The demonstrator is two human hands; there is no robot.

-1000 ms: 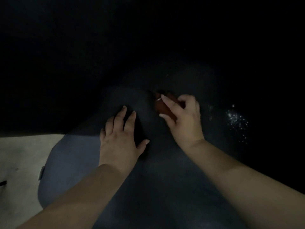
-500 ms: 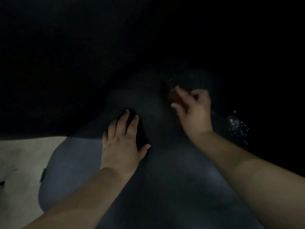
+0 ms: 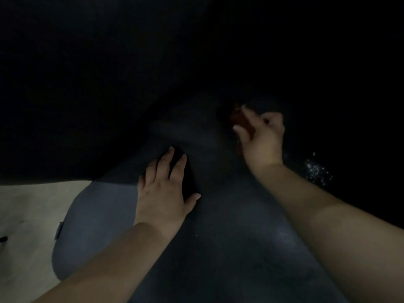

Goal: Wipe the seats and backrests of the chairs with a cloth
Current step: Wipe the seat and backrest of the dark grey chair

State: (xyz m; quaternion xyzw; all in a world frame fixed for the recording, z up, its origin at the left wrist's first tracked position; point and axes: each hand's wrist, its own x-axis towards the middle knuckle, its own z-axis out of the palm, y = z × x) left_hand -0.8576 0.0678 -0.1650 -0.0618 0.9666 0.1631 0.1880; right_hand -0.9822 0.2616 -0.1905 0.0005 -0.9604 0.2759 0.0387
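A dim, dark view looks down at a grey-blue chair seat [image 3: 105, 215] with two bare forearms reaching across it. The left hand [image 3: 162, 191] lies flat, palm down, on the seat near its left edge, fingers [image 3: 162, 162] spread a little and pointing away, thumb stretched out to the right; it holds nothing. The right hand [image 3: 261, 136] reaches further in, toward the far part of the seat where it fades into black. Its fingers and thumb curl around a small reddish-brown cloth [image 3: 239, 119], bunched in the grip and pressed toward the seat surface. Whether the cloth actually touches the seat is lost in shadow. A scatter of pale specks [image 3: 317, 171] sits near the seat's right edge. A light floor [image 3: 28, 204] shows beyond the left edge.
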